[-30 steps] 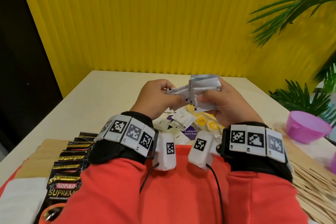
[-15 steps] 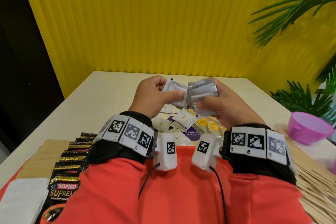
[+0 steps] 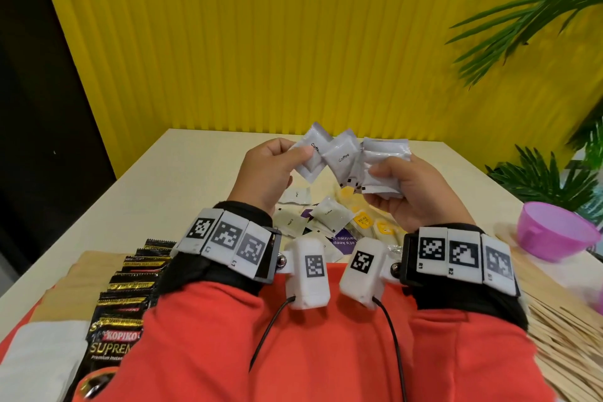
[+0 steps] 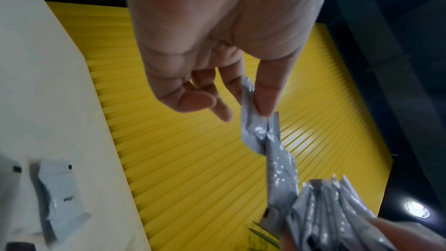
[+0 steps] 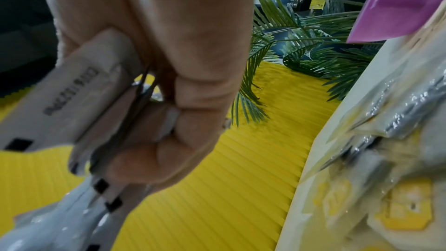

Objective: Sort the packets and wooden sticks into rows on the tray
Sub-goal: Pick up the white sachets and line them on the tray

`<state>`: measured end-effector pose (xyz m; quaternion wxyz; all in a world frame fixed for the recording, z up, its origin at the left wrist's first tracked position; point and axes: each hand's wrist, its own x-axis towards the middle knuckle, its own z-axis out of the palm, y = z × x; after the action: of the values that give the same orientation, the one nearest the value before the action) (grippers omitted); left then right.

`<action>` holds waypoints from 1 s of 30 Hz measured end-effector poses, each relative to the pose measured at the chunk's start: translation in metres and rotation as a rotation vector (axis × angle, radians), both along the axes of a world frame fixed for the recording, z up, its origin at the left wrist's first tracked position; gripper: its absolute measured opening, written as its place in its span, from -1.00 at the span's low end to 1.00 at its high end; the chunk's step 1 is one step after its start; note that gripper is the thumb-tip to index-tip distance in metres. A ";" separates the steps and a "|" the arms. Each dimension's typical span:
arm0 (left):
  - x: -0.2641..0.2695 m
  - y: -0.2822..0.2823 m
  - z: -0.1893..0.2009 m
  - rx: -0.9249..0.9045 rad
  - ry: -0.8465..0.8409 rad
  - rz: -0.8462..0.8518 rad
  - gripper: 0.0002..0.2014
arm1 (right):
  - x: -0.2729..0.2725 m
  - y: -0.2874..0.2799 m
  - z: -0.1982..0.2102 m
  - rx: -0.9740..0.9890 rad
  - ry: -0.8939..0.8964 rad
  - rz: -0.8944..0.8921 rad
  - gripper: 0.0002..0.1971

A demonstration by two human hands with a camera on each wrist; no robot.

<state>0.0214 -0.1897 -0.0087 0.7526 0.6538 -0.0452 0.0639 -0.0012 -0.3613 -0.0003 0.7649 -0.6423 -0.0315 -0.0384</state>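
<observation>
Both hands are raised above the table, sharing a bunch of white coffee packets. My left hand (image 3: 277, 160) pinches one white coffee packet (image 3: 313, 153) between thumb and forefinger; the left wrist view shows that packet (image 4: 253, 121) twisted against others. My right hand (image 3: 401, 186) grips a fanned stack of white packets (image 3: 378, 166), seen close in the right wrist view as packet edges (image 5: 79, 102). Below the hands lies a loose heap of white, yellow and purple packets (image 3: 332, 222). Wooden sticks (image 3: 561, 336) lie at the lower right. Black Kopiko sachets (image 3: 127, 287) form a row at the lower left.
A pink bowl (image 3: 551, 232) stands at the table's right edge. A white napkin (image 3: 36, 356) lies at the lower left on the brown tray (image 3: 75, 271). Green plants (image 3: 541, 179) sit beyond the right edge. A yellow ribbed wall backs the table.
Both hands have risen and drawn slightly apart. The packets, bunched together before, are now fanned out, with one packet pulled leftward by the left hand.
</observation>
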 end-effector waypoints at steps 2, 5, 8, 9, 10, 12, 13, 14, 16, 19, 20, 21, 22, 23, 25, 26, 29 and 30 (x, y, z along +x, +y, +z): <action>0.000 0.000 -0.002 0.003 -0.010 0.003 -0.78 | 0.000 -0.001 0.001 0.070 0.014 -0.029 -0.73; 0.002 -0.001 -0.002 -0.012 0.008 -0.017 -0.80 | 0.000 0.000 0.003 0.124 0.022 -0.035 -0.75; 0.000 -0.004 -0.001 0.001 0.012 -0.057 -0.77 | 0.000 0.002 0.003 0.141 0.027 -0.009 -0.76; 0.000 -0.005 -0.001 0.012 0.016 -0.070 -0.76 | 0.001 0.003 0.003 0.139 0.031 -0.002 -0.76; -0.001 -0.006 0.000 0.020 0.019 -0.090 -0.74 | 0.001 0.004 0.003 0.135 0.036 0.003 -0.76; -0.003 -0.009 0.001 0.030 0.018 -0.144 -0.75 | 0.001 0.007 0.002 0.132 0.044 0.012 -0.76; -0.004 -0.011 0.001 0.034 0.017 -0.168 -0.77 | 0.001 0.008 0.002 0.131 0.045 0.015 -0.75; -0.005 -0.012 0.001 0.037 0.016 -0.184 -0.80 | 0.002 0.008 0.001 0.131 0.048 0.016 -0.76; -0.006 -0.014 0.000 0.045 0.005 -0.189 -0.82 | 0.001 0.009 0.001 0.132 0.058 0.019 -0.76; -0.007 -0.014 0.000 0.054 -0.009 -0.134 -0.81 | 0.001 0.008 0.001 0.103 0.062 0.057 -0.76; -0.007 -0.013 0.000 0.055 -0.008 -0.116 -0.81 | 0.001 0.008 0.001 0.077 0.060 0.070 -0.75; -0.007 -0.011 0.001 0.061 -0.008 -0.100 -0.81 | 0.000 0.007 0.001 0.044 0.058 0.081 -0.73; -0.007 -0.010 0.002 0.073 -0.010 -0.085 -0.81 | 0.000 0.007 0.001 0.009 0.056 0.086 -0.72; -0.007 -0.009 0.002 0.091 -0.016 -0.074 -0.81 | 0.000 0.007 0.001 -0.022 0.053 0.091 -0.70; -0.007 -0.008 0.002 0.144 -0.035 -0.065 -0.81 | -0.001 0.008 0.000 -0.070 0.043 0.105 -0.61; -0.007 -0.008 0.002 0.182 -0.044 -0.064 -0.81 | 0.000 0.008 -0.001 -0.094 0.040 0.111 -0.52; -0.008 -0.009 0.002 0.275 -0.054 -0.102 -0.85 | -0.001 0.010 -0.002 -0.152 0.038 0.150 -0.36; -0.009 -0.008 0.002 0.288 -0.054 -0.127 -0.85 | -0.001 0.010 -0.003 -0.156 0.032 0.163 -0.35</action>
<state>0.0127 -0.1982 -0.0066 0.6521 0.7488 -0.1154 0.0267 -0.0024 -0.3515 -0.0029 0.7136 -0.6956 -0.0741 0.0369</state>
